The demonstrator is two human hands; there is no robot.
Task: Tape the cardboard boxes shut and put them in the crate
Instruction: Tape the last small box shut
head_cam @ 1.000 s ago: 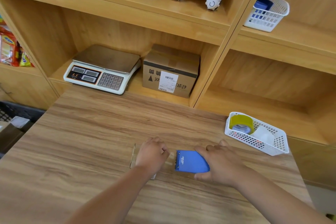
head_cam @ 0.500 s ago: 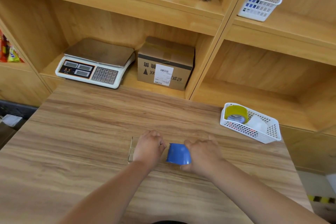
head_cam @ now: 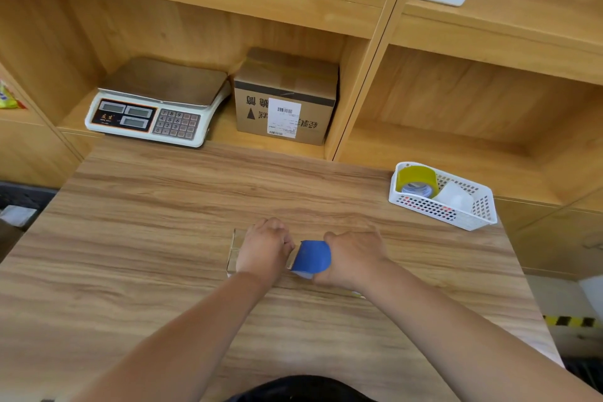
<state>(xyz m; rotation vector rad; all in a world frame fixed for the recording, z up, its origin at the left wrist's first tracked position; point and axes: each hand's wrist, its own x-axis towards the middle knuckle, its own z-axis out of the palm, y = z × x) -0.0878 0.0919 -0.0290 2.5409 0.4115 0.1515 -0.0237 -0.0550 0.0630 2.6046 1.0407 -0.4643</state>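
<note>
A flat box [head_cam: 235, 251] lies mid-counter [head_cam: 163, 222], near the person, held down by the curled fingers of the left hand [head_cam: 262, 250], while the right hand [head_cam: 354, 258] grips a blue tape dispenser [head_cam: 311, 256] on the box's right part.

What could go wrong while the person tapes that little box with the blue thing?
1. The blue tape dispenser in the right hand sits right beside the left hand. Its cutting edge might nick those fingers.
2. Only the left hand holds the small cardboard box down on the smooth table. The box might slide, leaving the tape crooked or wrinkled.
</note>
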